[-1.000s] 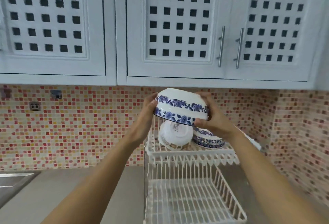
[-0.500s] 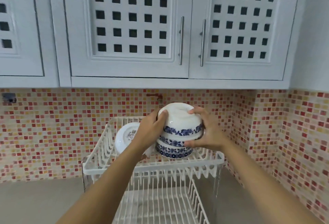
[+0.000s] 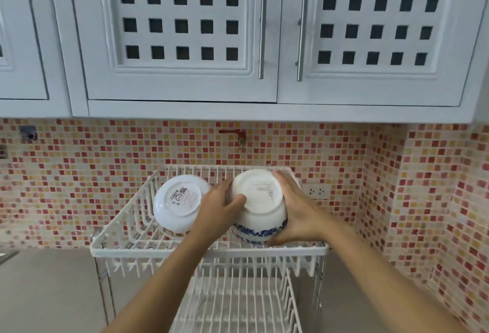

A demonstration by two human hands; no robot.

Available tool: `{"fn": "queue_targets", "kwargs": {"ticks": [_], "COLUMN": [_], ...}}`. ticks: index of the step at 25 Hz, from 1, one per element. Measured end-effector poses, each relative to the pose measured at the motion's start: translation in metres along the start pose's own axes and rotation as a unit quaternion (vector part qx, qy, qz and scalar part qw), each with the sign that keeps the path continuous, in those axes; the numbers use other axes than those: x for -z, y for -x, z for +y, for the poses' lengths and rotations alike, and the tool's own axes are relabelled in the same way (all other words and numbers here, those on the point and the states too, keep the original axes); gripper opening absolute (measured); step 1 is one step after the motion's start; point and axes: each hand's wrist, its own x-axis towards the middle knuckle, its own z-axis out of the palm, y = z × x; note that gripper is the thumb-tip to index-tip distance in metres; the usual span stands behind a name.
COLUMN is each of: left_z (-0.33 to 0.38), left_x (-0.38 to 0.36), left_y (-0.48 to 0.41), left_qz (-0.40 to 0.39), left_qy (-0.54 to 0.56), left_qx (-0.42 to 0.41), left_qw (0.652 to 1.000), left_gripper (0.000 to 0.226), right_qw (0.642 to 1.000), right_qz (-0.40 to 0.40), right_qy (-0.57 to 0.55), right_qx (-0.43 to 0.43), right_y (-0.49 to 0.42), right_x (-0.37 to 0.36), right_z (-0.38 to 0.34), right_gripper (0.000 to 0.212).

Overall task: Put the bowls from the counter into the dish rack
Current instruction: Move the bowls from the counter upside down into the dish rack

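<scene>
The blue-patterned bowl [image 3: 260,207] sits inverted on the upper tier of the dish rack [image 3: 209,249], just beside a second upturned bowl [image 3: 180,205]; it is judged rigid, glazed, slippery and breakable, best gripped on opposite side walls. The left hand [image 3: 221,209] and right hand [image 3: 296,211] clasp it exactly there. A second ago it was held above the rack; it is now lowered onto the tier

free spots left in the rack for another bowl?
The upper tier has bare wire at its left end, left of the white bowl. Its right half is crowded: both hands, left hand and right hand, hold the blue-patterned bowl. The lower tier is bare where visible.
</scene>
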Motion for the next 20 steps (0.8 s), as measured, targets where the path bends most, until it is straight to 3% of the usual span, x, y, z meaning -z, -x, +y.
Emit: {"fn": "queue_targets", "kwargs": {"ticks": [3, 12, 20], "left_z": [-0.003, -0.011, -0.012], "left_x": [-0.006, -0.009, -0.012], "left_y": [0.0, -0.001, -0.001], "left_qz": [-0.012, -0.038, -0.036], "left_qy": [-0.016, -0.055, -0.089], "left_qx": [0.016, 0.026, 0.007], "left_qw": [1.0, 0.997, 0.995], "left_gripper": [0.052, 0.047, 0.056], "right_qw": [0.999, 0.996, 0.997], "right_qz": [-0.012, -0.052, -0.033], "right_qy": [0.031, 0.068, 0.063], "right_qx": [0.004, -0.005, -0.015], "right_y": [-0.002, -0.002, -0.002], "right_x": [-0.005, -0.01, -0.009], "right_z": [0.006, 0.007, 0.006], "right_gripper": [0.142, 0.137, 0.136]}}
